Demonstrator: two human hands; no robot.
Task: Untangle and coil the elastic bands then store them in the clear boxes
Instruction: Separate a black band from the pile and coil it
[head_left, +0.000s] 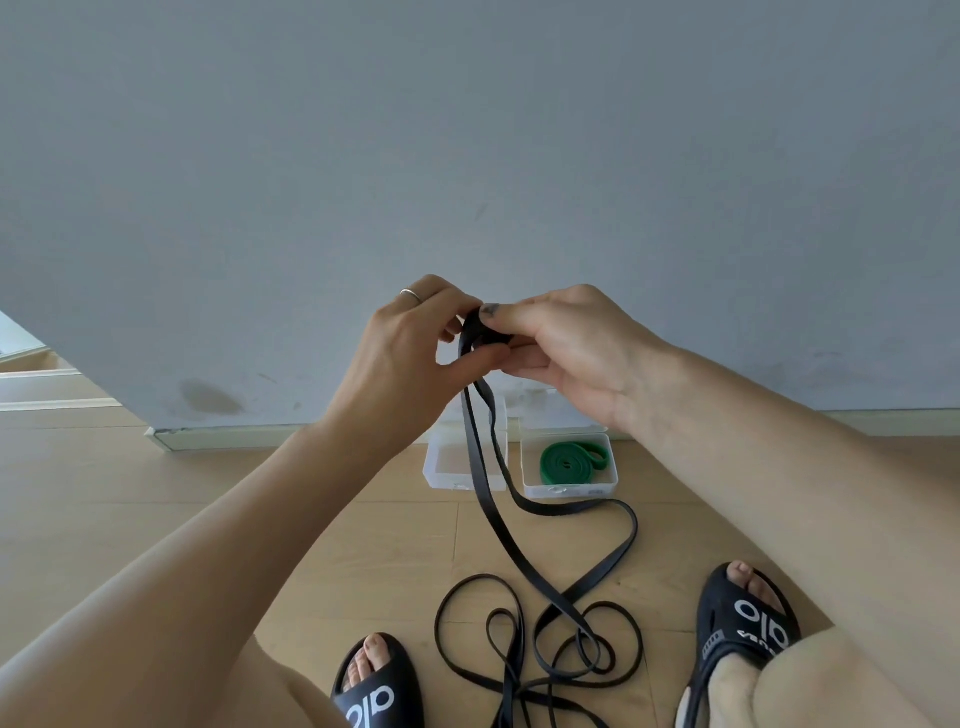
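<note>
A long black elastic band (498, 525) hangs from both hands down to the wood floor, where it lies in loose tangled loops between my feet. My left hand (415, 353) and my right hand (566, 348) pinch its upper end together in a small tight roll at chest height. On the floor by the wall stand two clear boxes: the left clear box (441, 467) holds nothing I can see, and the right clear box (569, 488) holds a coiled green band (569, 460). The hanging band crosses in front of the left box.
A grey wall (467, 156) with a pale baseboard rises just behind the boxes. My feet in black slides sit at the bottom, the left slide (379, 691) and the right slide (743, 618), on either side of the floor loops. A step edge shows at far left.
</note>
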